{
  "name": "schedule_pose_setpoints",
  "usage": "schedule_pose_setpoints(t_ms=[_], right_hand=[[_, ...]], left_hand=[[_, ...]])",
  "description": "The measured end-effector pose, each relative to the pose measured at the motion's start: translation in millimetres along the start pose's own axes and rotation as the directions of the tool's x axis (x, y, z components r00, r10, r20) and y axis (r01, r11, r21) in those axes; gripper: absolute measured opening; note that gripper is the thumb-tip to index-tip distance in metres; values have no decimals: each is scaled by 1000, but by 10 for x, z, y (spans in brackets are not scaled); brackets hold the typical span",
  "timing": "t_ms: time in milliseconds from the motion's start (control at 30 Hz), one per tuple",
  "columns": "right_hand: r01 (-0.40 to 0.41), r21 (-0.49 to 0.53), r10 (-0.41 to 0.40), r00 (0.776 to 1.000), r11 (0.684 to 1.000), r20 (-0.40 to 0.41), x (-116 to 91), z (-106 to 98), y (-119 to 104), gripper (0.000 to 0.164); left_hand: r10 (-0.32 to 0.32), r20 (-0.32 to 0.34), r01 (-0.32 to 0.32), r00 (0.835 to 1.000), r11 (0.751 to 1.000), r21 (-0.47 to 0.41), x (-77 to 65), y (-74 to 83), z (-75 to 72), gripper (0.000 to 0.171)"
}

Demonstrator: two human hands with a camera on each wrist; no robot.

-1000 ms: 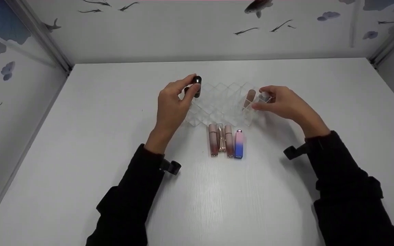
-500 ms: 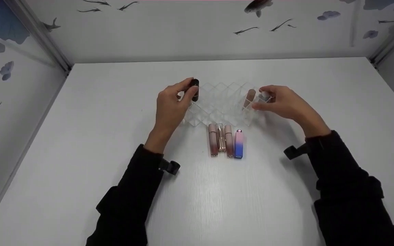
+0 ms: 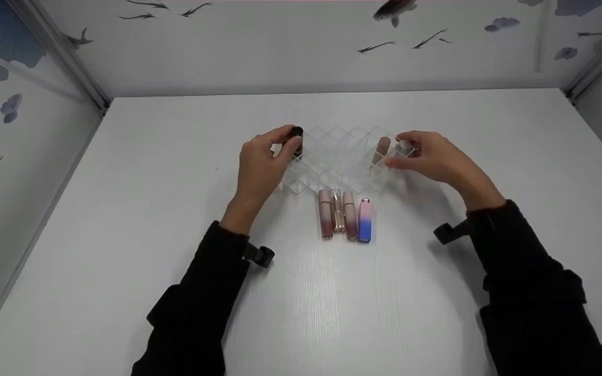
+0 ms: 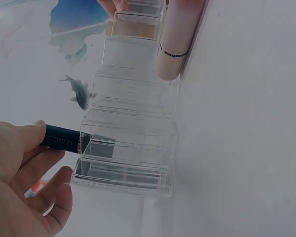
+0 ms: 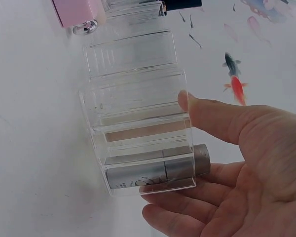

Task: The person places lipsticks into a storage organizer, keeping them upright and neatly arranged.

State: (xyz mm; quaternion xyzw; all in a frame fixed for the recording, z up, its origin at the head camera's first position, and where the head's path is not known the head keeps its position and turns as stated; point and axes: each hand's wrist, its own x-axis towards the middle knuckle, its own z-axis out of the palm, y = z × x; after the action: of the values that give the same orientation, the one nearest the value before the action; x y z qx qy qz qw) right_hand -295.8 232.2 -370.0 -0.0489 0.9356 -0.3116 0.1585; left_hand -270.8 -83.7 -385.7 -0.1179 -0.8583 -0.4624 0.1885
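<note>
A clear lipstick organizer [image 3: 340, 151] with diamond-shaped compartments stands on the white table. My left hand [image 3: 263, 167] pinches a black lipstick [image 3: 297, 140] between thumb and fingers. In the left wrist view the lipstick's lower part is inside a compartment near the organizer's left end, its dark cap end [image 4: 61, 138] sticking out. Another dark tube [image 4: 123, 173] shows through the end compartment. My right hand [image 3: 431, 154] grips the organizer's right end, thumb on one side and fingers on the other. Beside those fingers a silver tube [image 5: 158, 170] fills the end compartment; a brown-capped tube [image 3: 382, 146] stands near it.
In front of the organizer lie two pinkish lip gloss tubes [image 3: 326, 214], a clear and rose-gold tube [image 3: 338, 211] between them, and a pink-and-blue lipstick [image 3: 365, 220]. White panels [image 3: 280, 52] printed with fish and plants edge the table's back and sides.
My left hand has shifted slightly left and lowered the black lipstick from above the organizer into a compartment. The right hand keeps its hold on the organizer's right end.
</note>
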Motion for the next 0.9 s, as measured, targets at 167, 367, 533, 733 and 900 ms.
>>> schedule_pose_setpoints(t_ms=[167, 367, 533, 733, 900], right_hand=[[-1, 7, 1, 1000, 1000, 1, -3, -4, 5, 92], [3, 6, -3, 1000, 1000, -3, -4, -5, 5, 90], [5, 4, -5, 1000, 1000, 0, -4, -6, -1, 91], [4, -10, -4, 1000, 1000, -5, -8, -1, -1, 90], [6, -9, -6, 1000, 1000, -7, -17, -3, -4, 91]], left_hand=[[-6, 1, 6, 1000, 999, 33, 5, -14, 9, 31], [0, 6, -1, 1000, 999, 47, 4, -31, 18, 28], [-6, 27, 4, 1000, 997, 81, -2, -33, 18, 27], [-17, 44, 11, 999, 990, 141, -11, -40, 32, 28], [-34, 50, 25, 998, 985, 171, -18, -50, 46, 29]])
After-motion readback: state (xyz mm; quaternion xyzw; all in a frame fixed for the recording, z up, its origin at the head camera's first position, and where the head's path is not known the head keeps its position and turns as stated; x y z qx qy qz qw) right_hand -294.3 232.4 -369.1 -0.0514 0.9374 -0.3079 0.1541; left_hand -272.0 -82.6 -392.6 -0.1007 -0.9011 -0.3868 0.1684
